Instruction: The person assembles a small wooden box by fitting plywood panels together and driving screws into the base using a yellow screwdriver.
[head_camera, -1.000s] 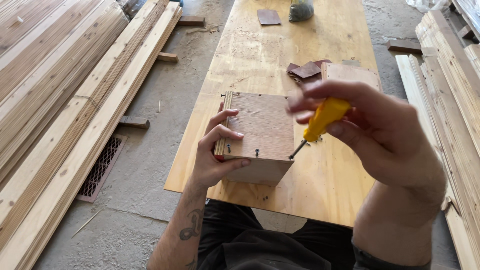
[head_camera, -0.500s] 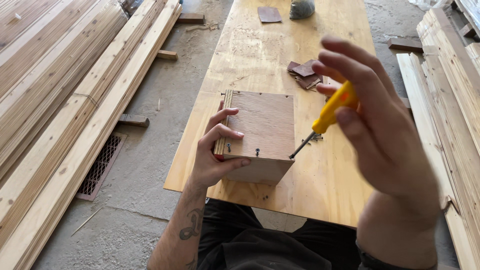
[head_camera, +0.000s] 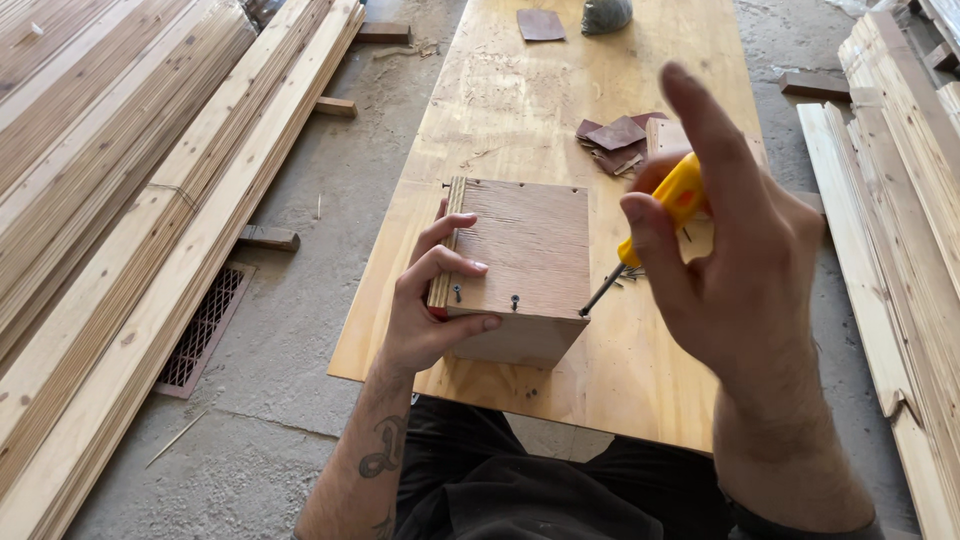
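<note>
Grip: left hand (head_camera: 425, 305) wraps the near left corner of the plywood box (head_camera: 525, 262); right hand (head_camera: 735, 270) pinches the yellow-handled screwdriver (head_camera: 650, 232), index finger lifted.
Surface: long plywood surface (head_camera: 500, 100); the box sits at its near edge.
Timber: plank stacks (head_camera: 120, 180) on both sides.
Screw: proud screw (head_camera: 515, 300) beside a smaller one; tip at the box's right corner.
Risk: so loose a grip could let the tip skid off.

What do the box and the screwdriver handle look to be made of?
Box: unfinished plywood, judging by the matte brown grain on top and the layered stripes along its left edge. Screwdriver: the handle looks like glossy yellow plastic with an orange collar; the thin dark shaft is probably steel.
</note>
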